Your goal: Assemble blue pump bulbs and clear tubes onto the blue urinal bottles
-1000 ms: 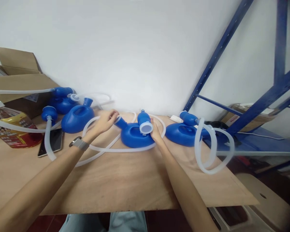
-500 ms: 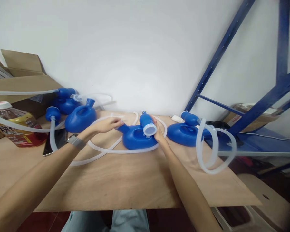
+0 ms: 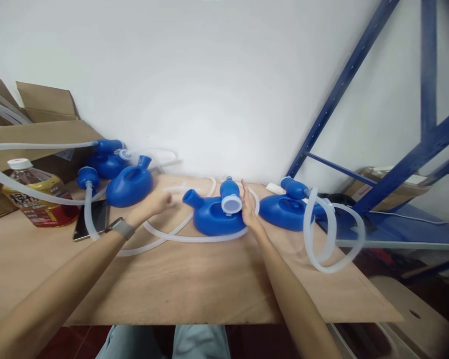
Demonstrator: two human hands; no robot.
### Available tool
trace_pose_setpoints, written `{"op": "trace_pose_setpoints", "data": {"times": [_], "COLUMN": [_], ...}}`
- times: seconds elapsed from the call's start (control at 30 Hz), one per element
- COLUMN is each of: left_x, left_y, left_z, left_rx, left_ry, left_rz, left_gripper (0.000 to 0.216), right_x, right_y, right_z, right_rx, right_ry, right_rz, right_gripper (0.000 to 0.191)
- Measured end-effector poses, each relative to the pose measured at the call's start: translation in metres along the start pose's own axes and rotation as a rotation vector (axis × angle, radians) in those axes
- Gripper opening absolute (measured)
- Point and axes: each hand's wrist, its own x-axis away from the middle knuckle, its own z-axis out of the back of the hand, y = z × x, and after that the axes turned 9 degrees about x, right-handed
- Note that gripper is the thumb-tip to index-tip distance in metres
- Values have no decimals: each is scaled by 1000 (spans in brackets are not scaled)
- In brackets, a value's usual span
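A blue plastic vessel (image 3: 211, 219) with a small spout and a white-capped neck lies on the wooden table (image 3: 194, 284), ringed by a clear hose (image 3: 172, 234). My right hand (image 3: 249, 209) stands flat against its right side, fingers stretched upward. My left hand (image 3: 155, 203) hovers to the left of the spout, blurred by motion, so its fingers are unclear. A watch sits on that wrist.
Another blue vessel (image 3: 284, 210) with a looped hose (image 3: 331, 234) lies to the right. Two more blue vessels (image 3: 129, 185) sit at the back left, beside a phone (image 3: 93, 220), a drink bottle (image 3: 37, 199) and a cardboard box (image 3: 33, 134). Blue shelving (image 3: 404, 164) stands on the right.
My left hand has drawn back leftward from the vessel's spout. My right hand has opened flat beside the vessel.
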Motion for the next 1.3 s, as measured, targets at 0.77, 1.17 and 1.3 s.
{"op": "trace_pose_setpoints", "data": {"times": [0.77, 1.17, 1.3], "left_x": [36, 68, 74], "left_y": [124, 113, 116], "left_z": [-58, 33, 27], "left_rx": [238, 167, 98], "left_ry": [312, 218, 49], "left_rz": [-341, -361, -622], "left_gripper": [50, 50, 47], "right_x": [9, 16, 17], "right_y": [-13, -24, -63], "right_z": [-27, -15, -12], "right_rx": [225, 473, 630], "right_ry": [61, 105, 17], "right_rz": [57, 230, 503], "right_gripper": [130, 146, 95]}}
